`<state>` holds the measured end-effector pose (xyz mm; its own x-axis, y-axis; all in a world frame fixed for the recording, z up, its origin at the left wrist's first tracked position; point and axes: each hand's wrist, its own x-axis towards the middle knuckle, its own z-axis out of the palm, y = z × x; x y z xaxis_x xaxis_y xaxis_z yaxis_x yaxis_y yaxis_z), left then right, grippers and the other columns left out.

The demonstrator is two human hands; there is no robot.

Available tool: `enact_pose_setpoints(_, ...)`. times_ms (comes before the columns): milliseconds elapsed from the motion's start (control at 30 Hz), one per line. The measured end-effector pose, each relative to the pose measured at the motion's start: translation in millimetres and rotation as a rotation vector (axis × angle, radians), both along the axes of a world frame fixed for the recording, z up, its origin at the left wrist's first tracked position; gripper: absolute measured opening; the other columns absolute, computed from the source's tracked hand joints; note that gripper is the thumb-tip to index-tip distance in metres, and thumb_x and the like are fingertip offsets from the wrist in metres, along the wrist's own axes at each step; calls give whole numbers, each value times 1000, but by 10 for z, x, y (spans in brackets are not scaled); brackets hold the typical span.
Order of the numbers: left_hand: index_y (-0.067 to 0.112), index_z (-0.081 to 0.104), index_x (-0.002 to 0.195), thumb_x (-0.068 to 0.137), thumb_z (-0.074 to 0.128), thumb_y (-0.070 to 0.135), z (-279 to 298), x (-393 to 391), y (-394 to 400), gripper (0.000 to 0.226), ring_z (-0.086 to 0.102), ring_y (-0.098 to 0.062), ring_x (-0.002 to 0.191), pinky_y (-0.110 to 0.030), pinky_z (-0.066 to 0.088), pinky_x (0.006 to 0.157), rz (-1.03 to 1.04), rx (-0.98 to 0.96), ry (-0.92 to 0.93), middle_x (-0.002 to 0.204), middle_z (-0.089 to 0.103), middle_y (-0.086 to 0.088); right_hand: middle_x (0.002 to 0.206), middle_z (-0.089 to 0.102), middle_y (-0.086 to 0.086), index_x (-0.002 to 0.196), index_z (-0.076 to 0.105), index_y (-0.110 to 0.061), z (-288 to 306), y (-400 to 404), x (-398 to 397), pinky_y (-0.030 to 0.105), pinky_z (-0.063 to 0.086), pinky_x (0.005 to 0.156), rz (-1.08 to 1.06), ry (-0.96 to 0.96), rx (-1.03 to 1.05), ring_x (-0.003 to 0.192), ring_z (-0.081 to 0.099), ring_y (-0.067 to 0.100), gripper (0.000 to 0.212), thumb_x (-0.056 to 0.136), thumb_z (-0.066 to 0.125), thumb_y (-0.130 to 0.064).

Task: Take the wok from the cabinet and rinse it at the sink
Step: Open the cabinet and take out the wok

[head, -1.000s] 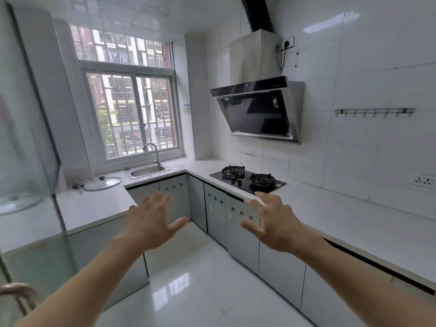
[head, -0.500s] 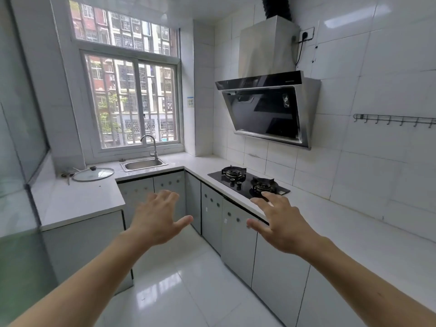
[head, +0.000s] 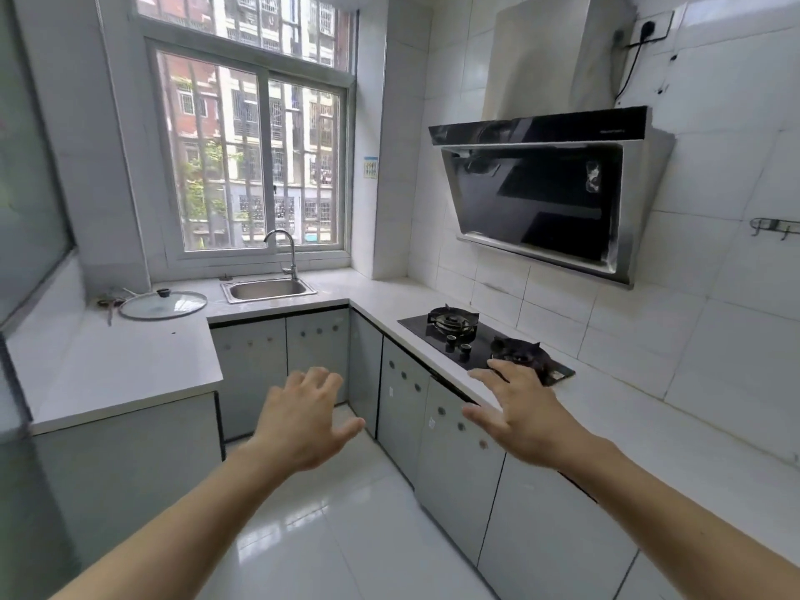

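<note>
both hands out, nothing held

we've got our left hand and right hand stretched out over the floor, fingers spread, palms down, gripping nothing. the sink sits under the window with its faucet, a glass lid on the counter to its left. cabinet doors are all closed, so we can't tell where the wok is.

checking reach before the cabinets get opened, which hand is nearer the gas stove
Right. The right hand is spread open just short of the gas stove, its fingertips overlapping the near burner in this view. The left hand is open over the floor, farther left.
</note>
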<state>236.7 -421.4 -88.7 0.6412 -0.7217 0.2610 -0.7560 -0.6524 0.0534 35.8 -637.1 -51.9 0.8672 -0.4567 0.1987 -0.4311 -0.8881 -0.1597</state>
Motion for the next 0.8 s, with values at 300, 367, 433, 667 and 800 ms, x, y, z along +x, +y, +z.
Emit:
enact_pose_setpoints(300,30,34,144,84,40,75,-252,1202,-781,76,39,-23,132,-43,41,103,80,46,7,149,37,4,159,19,0,149,26,-35,-454,-937,1344,47,27,113,79,68,44,145,11,19,84,78,21,-80)
enact_pose_setpoints(367,31,35,143,84,40,76,-288,1464,-1056,75,39,-23,132,-42,42,102,105,64,5,150,37,4,159,18,0,149,25,-35,-532,-1248,1649,47,27,114,99,45,41,145,11,19,83,80,21,-79)
enact_pose_setpoints(433,31,35,142,84,41,76,-299,1732,-1355,74,39,-22,132,-41,41,101,135,59,22,149,37,4,159,18,-1,149,26,-35,-571,-1593,1976,47,27,112,105,-2,60,145,10,19,95,69,9,-83)
enact_pose_setpoints(667,29,35,142,86,41,74,-272,2594,-2280,71,38,-23,132,-41,41,100,168,69,51,149,37,4,158,20,1,149,28,-32,-608,-2483,2936,45,26,111,145,51,76,145,10,19,80,82,26,-76)
enact_pose_setpoints(800,28,34,143,87,40,73,-457,3102,-2607,71,39,-23,130,-40,41,100,161,77,94,149,37,4,157,22,1,148,29,-30,-634,-2831,3443,45,28,111,158,69,75,145,12,21,72,88,33,-70)
